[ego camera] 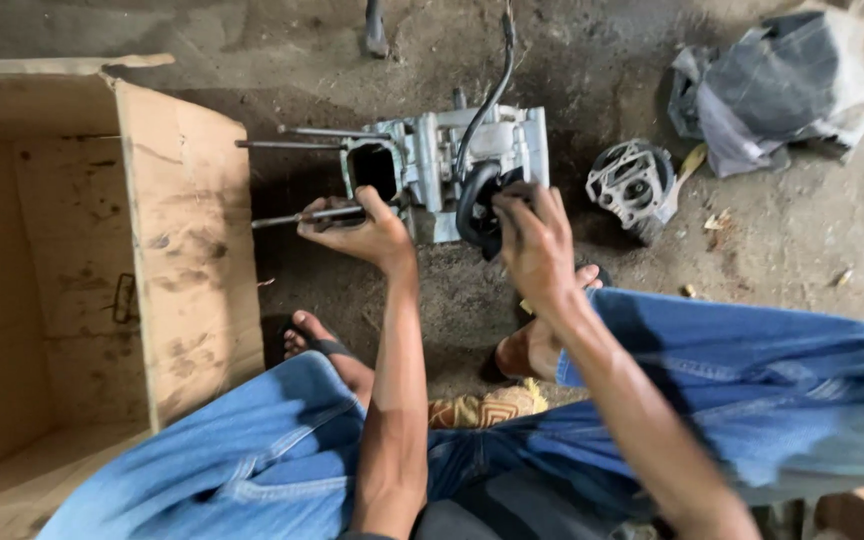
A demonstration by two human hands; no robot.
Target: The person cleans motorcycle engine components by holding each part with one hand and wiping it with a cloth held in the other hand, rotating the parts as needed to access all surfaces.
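the person squats on the dirt floor with a grey metal engine case lying just in front of the feet, its long studs pointing toward the open cardboard box on the left. the left hand is closed around the lowest stud right where it meets the case, and the right hand has its fingers curled on a round black part at the near side of the case, where a black cable comes down. a separate cylinder piece lies near on the right, apart from both hands, beside a crumpled grey bag.
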